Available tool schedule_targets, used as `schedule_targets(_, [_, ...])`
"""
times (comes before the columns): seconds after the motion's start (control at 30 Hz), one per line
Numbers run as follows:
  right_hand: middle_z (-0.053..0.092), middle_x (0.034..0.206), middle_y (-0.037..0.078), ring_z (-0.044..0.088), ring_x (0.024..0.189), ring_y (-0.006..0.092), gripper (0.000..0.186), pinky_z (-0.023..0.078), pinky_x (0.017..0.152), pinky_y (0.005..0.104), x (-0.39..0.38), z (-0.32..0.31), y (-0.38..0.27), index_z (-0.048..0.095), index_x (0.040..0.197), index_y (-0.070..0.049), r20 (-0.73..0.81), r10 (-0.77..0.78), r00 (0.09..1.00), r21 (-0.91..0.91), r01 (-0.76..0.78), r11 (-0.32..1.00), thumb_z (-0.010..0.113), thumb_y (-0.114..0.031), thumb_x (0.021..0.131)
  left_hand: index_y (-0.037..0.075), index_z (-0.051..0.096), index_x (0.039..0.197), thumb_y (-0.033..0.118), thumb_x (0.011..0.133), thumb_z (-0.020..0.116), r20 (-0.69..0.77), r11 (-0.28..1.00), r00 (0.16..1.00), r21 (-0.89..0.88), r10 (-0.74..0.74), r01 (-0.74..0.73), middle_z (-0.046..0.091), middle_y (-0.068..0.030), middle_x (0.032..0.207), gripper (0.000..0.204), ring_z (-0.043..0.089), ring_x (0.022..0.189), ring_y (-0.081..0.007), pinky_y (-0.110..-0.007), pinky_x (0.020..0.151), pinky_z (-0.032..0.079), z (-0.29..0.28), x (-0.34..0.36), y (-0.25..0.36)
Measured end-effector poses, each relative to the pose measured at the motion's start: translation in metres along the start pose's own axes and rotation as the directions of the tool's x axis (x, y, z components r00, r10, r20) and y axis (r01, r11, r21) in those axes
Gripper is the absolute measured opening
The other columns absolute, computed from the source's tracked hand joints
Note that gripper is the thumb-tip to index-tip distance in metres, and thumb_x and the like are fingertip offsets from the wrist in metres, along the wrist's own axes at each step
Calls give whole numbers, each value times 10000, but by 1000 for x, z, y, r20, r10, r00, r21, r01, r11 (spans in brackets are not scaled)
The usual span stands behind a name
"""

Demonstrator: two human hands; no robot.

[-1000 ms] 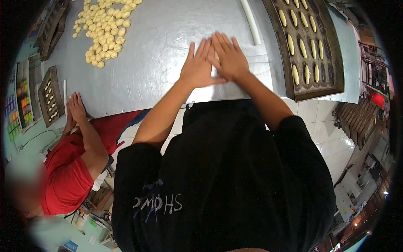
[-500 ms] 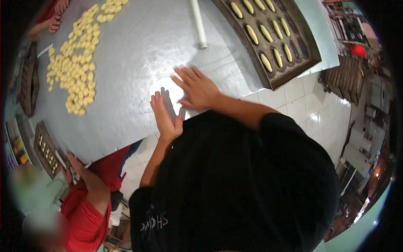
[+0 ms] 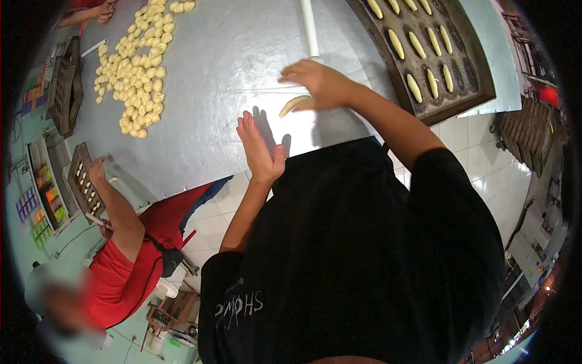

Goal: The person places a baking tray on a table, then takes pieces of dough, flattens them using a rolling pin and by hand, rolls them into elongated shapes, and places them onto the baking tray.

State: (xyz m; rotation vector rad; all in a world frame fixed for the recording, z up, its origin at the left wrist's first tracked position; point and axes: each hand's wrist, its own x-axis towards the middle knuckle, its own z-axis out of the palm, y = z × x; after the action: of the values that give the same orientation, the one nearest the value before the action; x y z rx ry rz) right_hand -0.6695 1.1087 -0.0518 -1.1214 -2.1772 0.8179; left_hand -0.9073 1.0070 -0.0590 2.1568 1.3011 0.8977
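At the near side of the metal table, my right hand is curled around one end of a slim pale-yellow dough roll, its other end sticking out past the thumb. The hand is slightly smeared by motion. Lower and to the left, my left hand is held on edge with its fingers stretched out and nothing in it. A dark baking tray stands at the right, bearing several shaped dough rolls in rows.
Many small dough balls are heaped on the table's left side. A white rolling pin lies at the far middle. One co-worker's hands show at the far left; another in red works at a smaller tray.
My right hand has moved away from my left and closed around a dough roll, which now shows. The view has shifted, and the co-worker at the lower left has moved an arm.
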Motion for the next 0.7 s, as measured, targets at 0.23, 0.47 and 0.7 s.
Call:
schedule_targets(0.23, [595,820,-51,581,890,153,88,413,808,324,-29,-35,-17,663,879,-199,165,-134,977,-466,197,863,599,-247,843,-99,167,1461,433,935,461,45,987,997,153,-55,47,236,-316,1505,804,183,1380,-539,-576,1135,120,24,8,21])
schedule_targets(0.47, [675,930,96,653,815,143,157,537,678,285,-163,-262,-18,642,1027,9,-804,-320,502,-535,-372,759,659,-18,874,-104,251,1438,345,908,494,25,967,990,217,-140,131,311,-316,1469,736,252,1365,-508,-527,1133,196,41,23,49])
schedule_targets(0.7, [679,1094,104,605,1094,295,350,348,1035,568,-306,-249,84,675,1120,-121,-649,583,488,-348,-872,344,617,-362,872,-60,291,1448,288,910,465,71,929,981,340,-179,145,363,-276,1458,663,280,1364,-470,-508,1133,199,46,24,64])
